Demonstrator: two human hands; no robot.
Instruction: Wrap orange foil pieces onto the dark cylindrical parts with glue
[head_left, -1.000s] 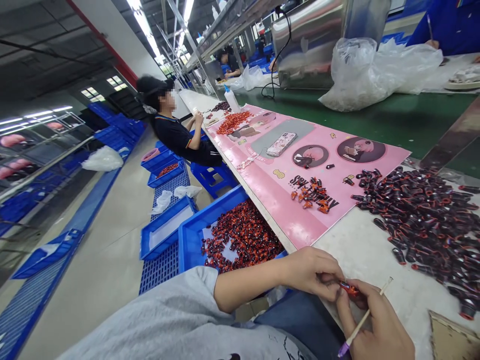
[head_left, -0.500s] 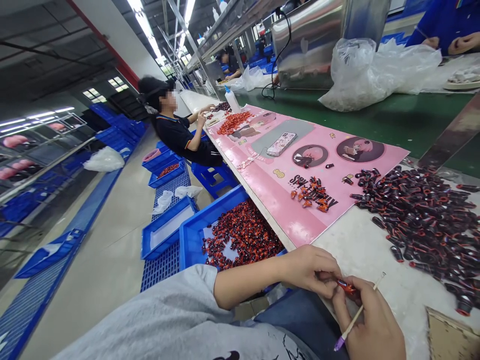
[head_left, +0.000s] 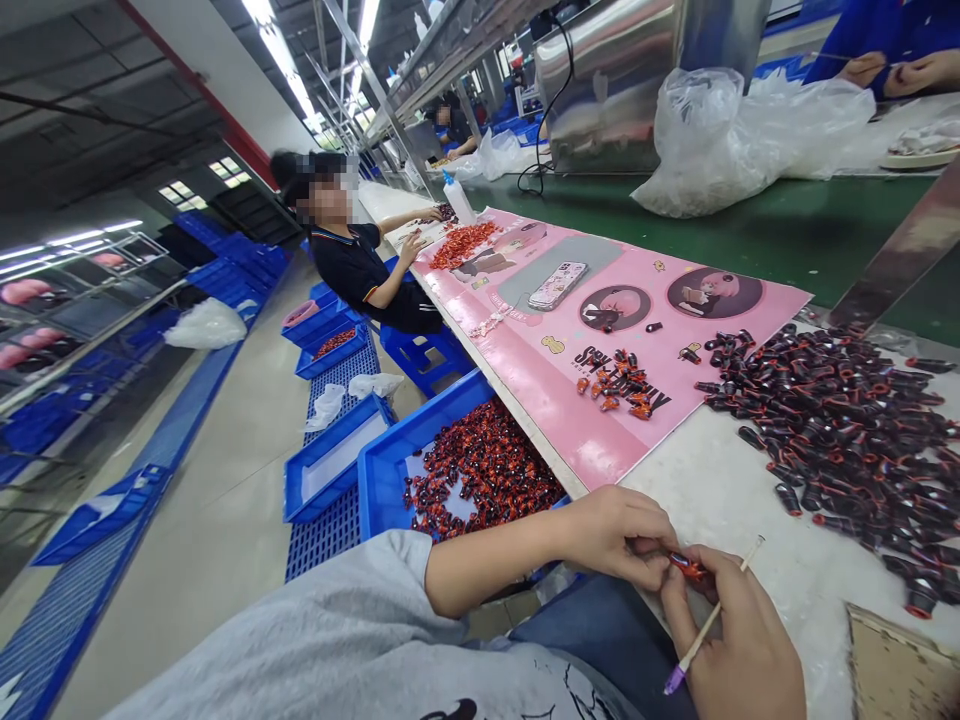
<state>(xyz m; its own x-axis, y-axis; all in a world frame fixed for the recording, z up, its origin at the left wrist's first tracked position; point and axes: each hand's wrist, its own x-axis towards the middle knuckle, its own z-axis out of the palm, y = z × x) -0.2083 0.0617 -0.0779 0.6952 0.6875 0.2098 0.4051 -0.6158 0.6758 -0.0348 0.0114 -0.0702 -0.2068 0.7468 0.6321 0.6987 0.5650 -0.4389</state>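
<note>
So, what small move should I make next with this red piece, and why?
Probably bring the tip of the thin stick to the small red piece. The left hand seems to pinch that piece steady, while the right hand grips the stick, whose tip stands clear of the piece.

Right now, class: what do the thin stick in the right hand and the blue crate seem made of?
The stick in the right hand looks like matt wood or bamboo: pale, dull surface. The blue crate looks like moulded plastic: smooth, evenly coloured walls, slight sheen.
</note>
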